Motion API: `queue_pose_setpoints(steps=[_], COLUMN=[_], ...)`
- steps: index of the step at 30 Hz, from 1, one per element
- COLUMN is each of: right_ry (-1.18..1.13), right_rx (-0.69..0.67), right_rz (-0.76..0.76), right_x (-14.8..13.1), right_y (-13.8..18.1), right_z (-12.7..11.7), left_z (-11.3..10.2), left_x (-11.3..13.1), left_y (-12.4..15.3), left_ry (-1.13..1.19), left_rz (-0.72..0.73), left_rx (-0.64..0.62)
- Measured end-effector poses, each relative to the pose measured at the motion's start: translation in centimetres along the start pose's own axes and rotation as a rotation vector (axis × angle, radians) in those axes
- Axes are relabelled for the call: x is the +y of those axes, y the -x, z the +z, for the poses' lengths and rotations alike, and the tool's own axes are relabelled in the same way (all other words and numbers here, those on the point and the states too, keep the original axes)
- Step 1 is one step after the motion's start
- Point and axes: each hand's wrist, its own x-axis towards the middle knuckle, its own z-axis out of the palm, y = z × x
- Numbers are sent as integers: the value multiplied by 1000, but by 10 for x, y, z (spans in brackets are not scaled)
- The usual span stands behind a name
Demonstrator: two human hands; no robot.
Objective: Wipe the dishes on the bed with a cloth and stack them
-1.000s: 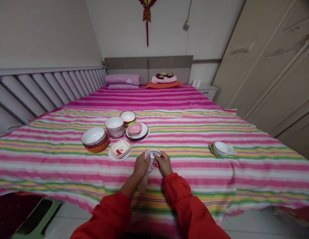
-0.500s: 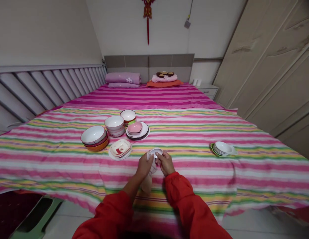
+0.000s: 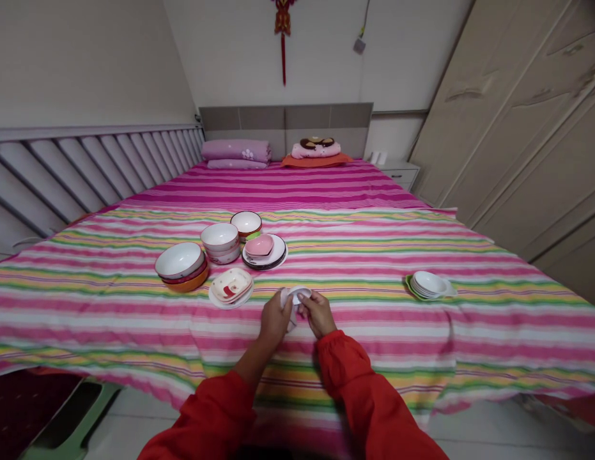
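Above the striped cloth, my right hand (image 3: 317,313) pinches a small white dish (image 3: 300,292) by its near edge. My left hand (image 3: 275,316) is closed on a pale cloth (image 3: 291,321) at the dish's left side. Part of the cloth is hidden behind my fingers. Left of my hands, a square patterned dish (image 3: 231,284) rests on a white plate. Just beyond it, a pink bowl (image 3: 259,245) sits on stacked plates (image 3: 278,252).
Stacked bowls (image 3: 179,259), more bowls (image 3: 220,237) and another stack (image 3: 246,222) stand on the left. Small white dishes (image 3: 429,283) sit in a green leaf-shaped dish (image 3: 412,289) at right. The striped cloth (image 3: 364,358) covers the bed; a railing (image 3: 100,160) runs along its left.
My left hand has turned and shifted slightly left. The cloth's hanging end, seen below my hands before, is now mostly drawn up out of sight. The dish stays in my right hand.
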Motion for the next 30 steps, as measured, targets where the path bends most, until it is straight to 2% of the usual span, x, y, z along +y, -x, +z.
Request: queue_pose_setpoints(steps=[2, 5, 11, 13, 18, 23, 30], right_ry=[-19, -13, -48, -40, -43, 8, 70], right_rx=[-6, -7, 58, 38, 18, 45, 99], right_rz=[32, 15, -73, -52, 13, -33, -100], right_x=[-1, -1, 2, 2, -1, 2, 2], right_y=[0, 1, -2, -2, -1, -1, 1], right_z=[-1, 0, 3, 2, 1, 4, 10], left_z=[8, 10, -6, -3, 14, 11, 0], left_x=[-3, -4, -2, -3, -10, -16, -16], left_y=[0, 0, 2, 3, 2, -9, -9], left_ry=[148, 171, -61, 14, 418, 526, 563], left_rz=[-52, -68, -31, -35, -142, -171, -174], left_rx=[-40, -61, 70, 88, -58, -150, -154])
